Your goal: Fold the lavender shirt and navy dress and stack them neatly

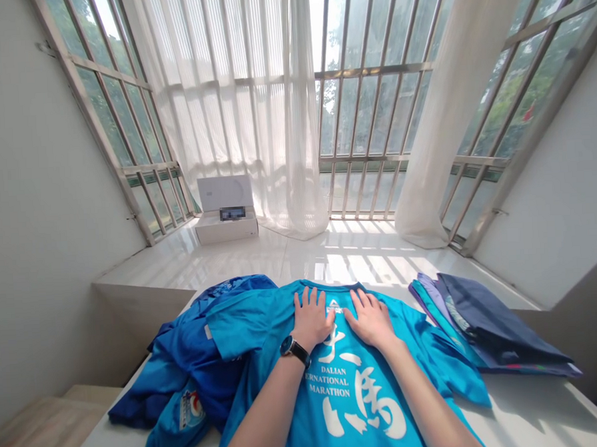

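A bright blue T-shirt point(333, 408) with white lettering lies spread out on the white table, its collar toward the window. My left hand point(311, 319), with a black-strapped watch point(295, 350) on the wrist, rests flat on the shirt just left of the small white logo below the collar. On the other side of that logo my right hand point(368, 316) presses flat on the cloth, fingers spread toward the collar. Both hands hold nothing. The shirt's left sleeve overlaps a loose heap of blue clothes point(201, 382); its right sleeve reaches toward a folded stack.
At the right lies a stack of folded clothes point(498, 320), dark navy on top. An open white box point(227, 228) stands on the glossy window ledge point(290, 257) at the back left. White curtains point(232, 107) hang before the barred windows. Walls flank both sides.
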`<state>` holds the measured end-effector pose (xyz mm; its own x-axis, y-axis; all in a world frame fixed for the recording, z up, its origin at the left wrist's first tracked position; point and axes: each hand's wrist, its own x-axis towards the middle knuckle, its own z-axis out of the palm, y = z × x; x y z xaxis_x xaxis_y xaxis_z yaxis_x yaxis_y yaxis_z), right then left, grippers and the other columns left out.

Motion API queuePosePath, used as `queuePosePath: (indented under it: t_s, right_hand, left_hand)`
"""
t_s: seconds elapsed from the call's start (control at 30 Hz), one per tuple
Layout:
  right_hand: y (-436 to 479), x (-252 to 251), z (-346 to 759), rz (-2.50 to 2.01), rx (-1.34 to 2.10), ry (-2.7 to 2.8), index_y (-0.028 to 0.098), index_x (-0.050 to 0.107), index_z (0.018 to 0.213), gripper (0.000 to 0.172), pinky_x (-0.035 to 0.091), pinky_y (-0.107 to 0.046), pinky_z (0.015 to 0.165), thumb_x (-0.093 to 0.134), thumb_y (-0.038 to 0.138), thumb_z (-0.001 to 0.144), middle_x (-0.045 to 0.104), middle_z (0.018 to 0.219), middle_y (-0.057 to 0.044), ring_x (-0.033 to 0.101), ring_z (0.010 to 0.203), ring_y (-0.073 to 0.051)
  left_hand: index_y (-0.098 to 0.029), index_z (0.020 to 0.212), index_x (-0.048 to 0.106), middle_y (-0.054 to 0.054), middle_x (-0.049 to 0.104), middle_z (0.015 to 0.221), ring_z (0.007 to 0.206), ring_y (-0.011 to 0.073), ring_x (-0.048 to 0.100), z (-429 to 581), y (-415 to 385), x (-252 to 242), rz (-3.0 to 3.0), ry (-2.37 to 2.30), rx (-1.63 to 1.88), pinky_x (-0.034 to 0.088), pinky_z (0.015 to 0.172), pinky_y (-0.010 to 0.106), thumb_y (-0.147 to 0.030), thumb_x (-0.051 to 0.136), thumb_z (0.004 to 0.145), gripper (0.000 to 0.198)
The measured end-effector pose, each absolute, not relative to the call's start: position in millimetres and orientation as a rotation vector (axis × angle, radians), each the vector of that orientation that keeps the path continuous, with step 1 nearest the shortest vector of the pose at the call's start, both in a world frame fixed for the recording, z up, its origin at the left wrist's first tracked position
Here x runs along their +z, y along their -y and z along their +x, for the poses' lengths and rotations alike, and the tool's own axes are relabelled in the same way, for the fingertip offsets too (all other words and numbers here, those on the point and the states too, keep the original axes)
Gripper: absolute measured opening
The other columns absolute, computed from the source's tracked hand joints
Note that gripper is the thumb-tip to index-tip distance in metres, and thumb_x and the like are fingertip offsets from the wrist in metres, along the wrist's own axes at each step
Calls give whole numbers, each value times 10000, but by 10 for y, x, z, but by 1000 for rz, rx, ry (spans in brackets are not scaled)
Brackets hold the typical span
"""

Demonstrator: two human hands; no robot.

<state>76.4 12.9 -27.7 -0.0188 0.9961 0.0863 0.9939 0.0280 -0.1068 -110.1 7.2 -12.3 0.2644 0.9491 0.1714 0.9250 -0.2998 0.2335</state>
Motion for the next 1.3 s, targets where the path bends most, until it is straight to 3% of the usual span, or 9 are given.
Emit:
queuePosePath:
  t_s: [0.23,0.47,0.6,1.07,1.2,1.3]
  right_hand:
    - [-160,-170,773,-2130,27,2104,132,403,1581,766,332,-529,1126,425,575,956,418,1606,-172,390,1416,-410]
    - [-196,-211,771,-2169,28,2127,121,360,1596,784,182,-489,1225,371,605,979,314,1676,-136,237,1532,-349]
    - [-210,-230,789,-2167,75,2140,128,335,1606,794,183,-484,1223,347,623,985,273,1694,-125,240,1539,-330]
    - [-228,-282,800,-2089,127,2111,114,326,1605,822,173,-520,1236,388,641,977,281,1687,-152,231,1549,-335]
    - [-310,-179,815,-1950,181,1943,84,405,1554,710,261,-473,1226,434,504,983,327,1658,-195,291,1534,-317]
    - [-313,68,952,-1751,117,1813,89,556,1417,573,352,-448,1186,428,421,969,497,1538,-209,429,1453,-302]
  left_hand:
    - [-127,1388,589,178,564,1474,1408,351,435,-1107,-59,37,2452,-1809,392,287,1208,557,-433,348,1040,523]
    - [-179,1552,438,145,368,1644,1531,379,267,-1151,-110,-122,2401,-1873,335,189,1238,613,-552,341,1019,658]
    - [-190,1576,409,150,317,1668,1547,399,227,-1168,-131,-119,2365,-1883,309,164,1246,597,-590,352,994,708]
    - [-143,1575,408,205,308,1659,1535,456,215,-1101,-120,-97,2368,-1940,357,142,1227,645,-523,416,982,704]
    - [-157,1538,463,164,396,1623,1525,392,263,-995,-50,5,2497,-1841,459,184,1231,620,-440,328,1030,597]
    - [-220,1517,504,118,448,1597,1507,406,285,-947,-9,1,2508,-1775,470,210,1221,626,-483,324,1033,579]
